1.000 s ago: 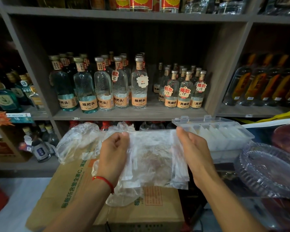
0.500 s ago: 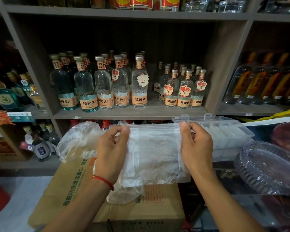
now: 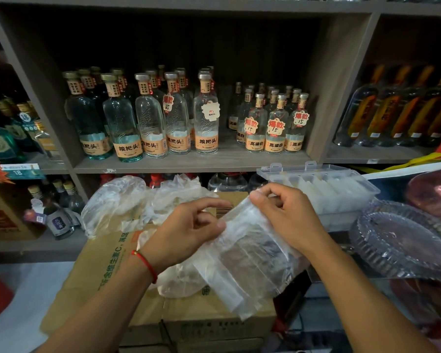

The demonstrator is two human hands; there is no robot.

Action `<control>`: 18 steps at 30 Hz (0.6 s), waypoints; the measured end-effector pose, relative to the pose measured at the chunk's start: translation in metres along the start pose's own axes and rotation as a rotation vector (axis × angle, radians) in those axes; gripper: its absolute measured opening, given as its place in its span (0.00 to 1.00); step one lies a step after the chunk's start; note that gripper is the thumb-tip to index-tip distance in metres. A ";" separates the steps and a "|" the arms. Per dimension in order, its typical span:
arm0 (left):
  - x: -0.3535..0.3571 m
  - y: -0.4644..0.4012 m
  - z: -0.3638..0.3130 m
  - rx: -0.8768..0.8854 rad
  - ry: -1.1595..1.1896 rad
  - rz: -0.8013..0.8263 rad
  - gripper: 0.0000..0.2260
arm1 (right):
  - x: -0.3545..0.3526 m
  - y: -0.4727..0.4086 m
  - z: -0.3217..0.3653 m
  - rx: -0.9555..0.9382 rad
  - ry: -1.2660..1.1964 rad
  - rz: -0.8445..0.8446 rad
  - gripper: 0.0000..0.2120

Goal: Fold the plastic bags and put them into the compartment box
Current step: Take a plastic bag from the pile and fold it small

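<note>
A clear plastic bag [image 3: 250, 261], folded into a long strip, hangs slanted over a cardboard carton. My right hand [image 3: 288, 217] pinches its upper end between thumb and fingers. My left hand [image 3: 186, 233] touches the strip's left edge with thumb and index finger, the other fingers loosely spread. More crumpled clear bags [image 3: 127, 202] lie on the carton behind my left hand. The clear compartment box [image 3: 323, 189] stands open to the right behind my right hand, with folded bags in several of its slots.
The cardboard carton [image 3: 107, 271] with green print stands below my hands. Shelves of liquor bottles [image 3: 150, 128] fill the background. A ribbed clear plastic lid [image 3: 402, 240] lies at the right, next to a reddish wrapped item [image 3: 435, 192].
The bag was held flat and wide between both hands. It is now folded narrower and tilted, the right hand pinching its top end and the left hand shifted toward the middle.
</note>
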State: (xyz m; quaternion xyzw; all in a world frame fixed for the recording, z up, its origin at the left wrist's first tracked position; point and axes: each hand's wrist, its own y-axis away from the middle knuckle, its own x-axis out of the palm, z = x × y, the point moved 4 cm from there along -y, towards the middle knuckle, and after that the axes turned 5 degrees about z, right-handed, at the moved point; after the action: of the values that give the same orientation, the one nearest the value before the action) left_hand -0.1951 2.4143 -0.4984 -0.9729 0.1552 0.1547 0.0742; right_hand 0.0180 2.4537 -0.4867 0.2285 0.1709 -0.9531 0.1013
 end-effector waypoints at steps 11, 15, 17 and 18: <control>-0.036 0.003 0.027 -0.031 0.365 -0.573 0.11 | 0.008 0.007 -0.019 0.336 -0.462 0.137 0.32; -0.034 0.004 0.024 -0.002 0.288 -0.594 0.08 | 0.010 0.004 -0.004 0.106 -0.350 0.048 0.25; -0.033 0.005 0.020 0.026 0.273 -0.558 0.06 | 0.006 0.005 0.001 0.037 -0.235 0.008 0.16; -0.033 0.006 0.018 0.041 0.263 -0.532 0.06 | 0.004 0.005 0.001 0.025 -0.191 -0.011 0.13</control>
State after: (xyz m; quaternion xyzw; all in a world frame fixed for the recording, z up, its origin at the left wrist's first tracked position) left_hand -0.2317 2.4214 -0.5052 -0.9894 -0.0939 -0.0009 0.1111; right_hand 0.0151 2.4482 -0.4890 0.1370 0.1496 -0.9731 0.1091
